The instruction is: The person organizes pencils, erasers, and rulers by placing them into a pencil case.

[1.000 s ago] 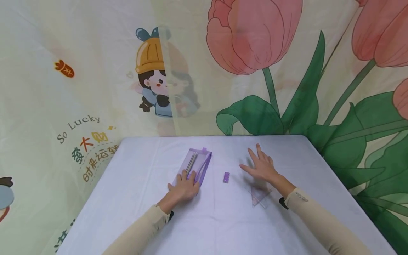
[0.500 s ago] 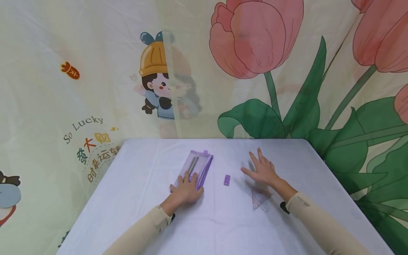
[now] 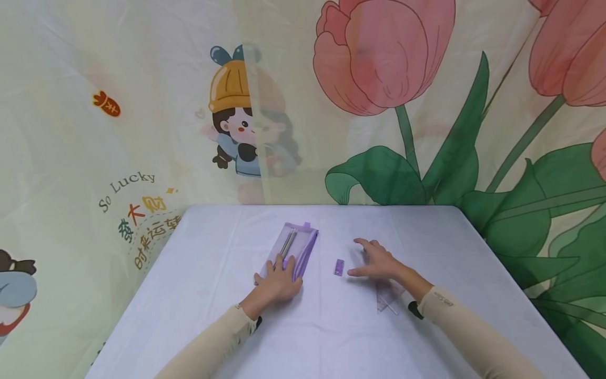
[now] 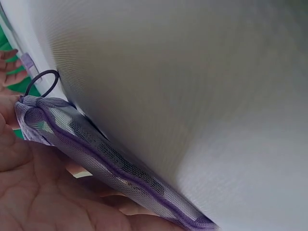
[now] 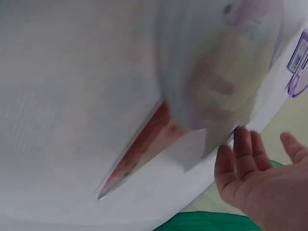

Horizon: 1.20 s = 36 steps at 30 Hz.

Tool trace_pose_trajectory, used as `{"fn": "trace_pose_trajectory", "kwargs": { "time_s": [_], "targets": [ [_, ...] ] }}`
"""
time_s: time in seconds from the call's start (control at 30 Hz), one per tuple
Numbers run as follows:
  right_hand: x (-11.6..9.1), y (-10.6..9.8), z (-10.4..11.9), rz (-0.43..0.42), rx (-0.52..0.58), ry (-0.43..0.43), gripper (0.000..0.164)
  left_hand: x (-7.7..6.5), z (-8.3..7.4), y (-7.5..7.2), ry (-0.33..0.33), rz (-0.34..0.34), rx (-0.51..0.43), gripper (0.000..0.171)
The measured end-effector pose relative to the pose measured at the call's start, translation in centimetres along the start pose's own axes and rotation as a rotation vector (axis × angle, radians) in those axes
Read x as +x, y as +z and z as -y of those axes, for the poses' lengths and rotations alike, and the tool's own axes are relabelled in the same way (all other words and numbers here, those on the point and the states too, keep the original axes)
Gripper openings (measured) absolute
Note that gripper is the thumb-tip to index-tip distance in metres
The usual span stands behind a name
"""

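Observation:
My left hand (image 3: 278, 282) rests on the near end of a purple mesh pencil case (image 3: 299, 243), its fingers spread over it. Silvery pencil-like sticks (image 3: 286, 241) show through the mesh. In the left wrist view, the case's zipped edge (image 4: 103, 159) runs along the palm, with a dark cord loop (image 4: 44, 79) at one end. A small purple block (image 3: 339, 267) lies right of the case. Just right of the block hovers my right hand (image 3: 379, 261), thumb and fingers apart, holding nothing. Below its wrist, partly hidden, lies a clear triangular set square (image 3: 385, 300) with pinkish print.
A thin clear strip (image 3: 391, 307) crosses the set square. In the right wrist view a blurred, rounded translucent sheet (image 5: 216, 62) sits close to the camera. The white-covered table (image 3: 213, 237) ends at a printed curtain (image 3: 293, 131).
My right hand has moved left and nearer, toward the small purple block, and its spread fingers have drawn in. The left hand stays on the pencil case.

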State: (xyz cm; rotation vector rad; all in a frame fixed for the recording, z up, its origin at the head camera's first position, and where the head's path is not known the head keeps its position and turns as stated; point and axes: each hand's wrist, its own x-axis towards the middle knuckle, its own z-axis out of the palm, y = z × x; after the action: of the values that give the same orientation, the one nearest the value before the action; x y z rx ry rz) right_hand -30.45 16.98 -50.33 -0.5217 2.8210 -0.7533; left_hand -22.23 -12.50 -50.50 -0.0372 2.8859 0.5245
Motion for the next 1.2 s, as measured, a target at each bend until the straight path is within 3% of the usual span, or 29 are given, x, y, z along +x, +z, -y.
{"fn": "trace_pose_trajectory", "kwargs": {
  "time_s": [0.13,0.27,0.47,0.57,0.77,1.0,1.2],
  "targets": [
    [0.4,0.7,0.5,0.088,0.076,-0.042,0.085,-0.1,-0.1,0.0,-0.006,0.0,-0.005,0.068],
    [0.9,1.3,1.5,0.111,0.089,-0.084,0.065,-0.1,-0.2,0.0,-0.012,0.005,-0.004,0.065],
    [1.2,2.4,2.9,0.062,-0.038,-0.293,0.038,-0.1,-0.2,0.3,-0.013,0.004,-0.004,0.063],
    [1.3,2.9,3.2,0.012,-0.079,-0.339,0.025,-0.1,-0.2,0.5,-0.013,0.003,-0.009,0.063],
    [1.7,3.2,4.0,-0.031,-0.065,-0.241,0.015,-0.2,-0.4,0.4,-0.009,0.007,-0.024,0.062],
    [3.0,3.4,5.7,-0.067,0.079,-0.043,0.019,-0.2,-0.3,0.3,-0.015,0.003,-0.015,0.063],
    [4.2,4.2,7.9,-0.147,0.128,-0.034,0.02,-0.1,-0.2,0.2,-0.008,-0.008,-0.014,0.062]
  ]
}}
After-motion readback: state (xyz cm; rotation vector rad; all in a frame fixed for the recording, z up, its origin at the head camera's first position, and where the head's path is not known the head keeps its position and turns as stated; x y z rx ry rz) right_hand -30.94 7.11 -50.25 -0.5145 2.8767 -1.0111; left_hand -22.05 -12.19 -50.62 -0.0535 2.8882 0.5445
